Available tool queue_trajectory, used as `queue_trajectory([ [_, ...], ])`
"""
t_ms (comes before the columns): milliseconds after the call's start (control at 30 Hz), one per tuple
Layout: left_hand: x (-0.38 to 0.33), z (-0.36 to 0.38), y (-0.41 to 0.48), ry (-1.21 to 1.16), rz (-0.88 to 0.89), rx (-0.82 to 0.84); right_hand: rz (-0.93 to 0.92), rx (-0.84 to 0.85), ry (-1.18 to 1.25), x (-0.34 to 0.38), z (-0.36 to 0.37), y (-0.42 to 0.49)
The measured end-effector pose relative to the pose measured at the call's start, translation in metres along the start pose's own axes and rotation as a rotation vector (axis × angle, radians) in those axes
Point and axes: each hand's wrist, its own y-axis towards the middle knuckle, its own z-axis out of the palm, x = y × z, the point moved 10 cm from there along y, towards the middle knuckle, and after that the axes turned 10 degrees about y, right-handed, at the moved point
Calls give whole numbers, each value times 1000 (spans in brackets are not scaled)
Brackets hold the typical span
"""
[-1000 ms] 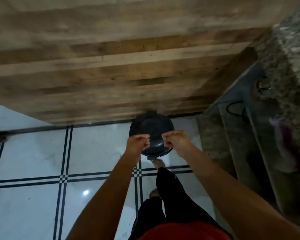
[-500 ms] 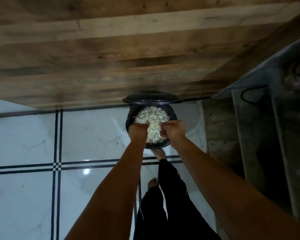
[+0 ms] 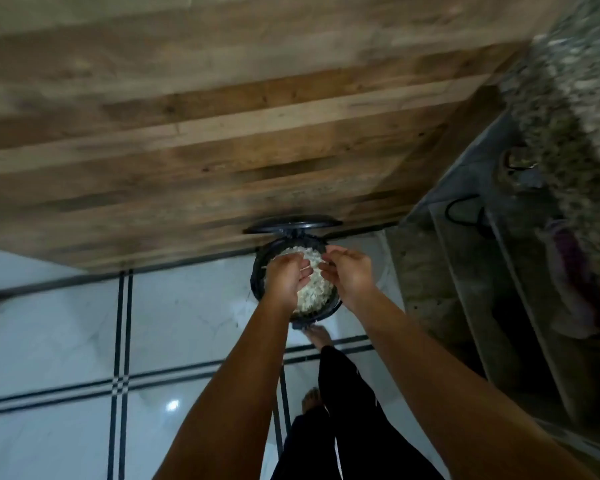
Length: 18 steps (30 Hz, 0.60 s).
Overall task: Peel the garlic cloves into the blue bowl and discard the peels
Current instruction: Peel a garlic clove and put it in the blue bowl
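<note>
A black pedal bin [image 3: 258, 284] stands on the floor against a wooden wall, its lid [image 3: 291, 225] tipped up. A heap of pale garlic peels [image 3: 314, 292] fills the inside. Both my hands hover just above the bin's mouth, side by side. My left hand [image 3: 286, 278] has its palm turned inward and its fingers loosely spread. My right hand [image 3: 349, 275] is relaxed, with the fingertips pointing toward the left hand. Nothing is plainly gripped in either hand. The blue bowl and the garlic cloves are out of view.
My bare foot [image 3: 317, 336] rests at the bin's pedal, and my other foot [image 3: 310, 398] stands behind on the white tiled floor [image 3: 187, 306]. The wood-panelled wall [image 3: 222, 133] rises behind the bin. A speckled stone counter [image 3: 575, 109] with cabinets and handles stands to the right.
The bin lid was closed a second ago and now stands up. My hands, clenched together over the bin before, have loosened above the peels.
</note>
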Motion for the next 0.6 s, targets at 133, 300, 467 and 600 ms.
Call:
queue_trajectory([
  [133,-29,51,-61,62,179,81,-174,-49,234,58,-56,-63],
  [300,-33,182,-179,211,358,389,-443,-166,549,127,-185,-164],
  [467,16,311,-306,356,456,734,-662,-375,771,148,-333,-265],
  [600,88,390,-403,456,473,960,-822,-521,890,138,-447,-334],
])
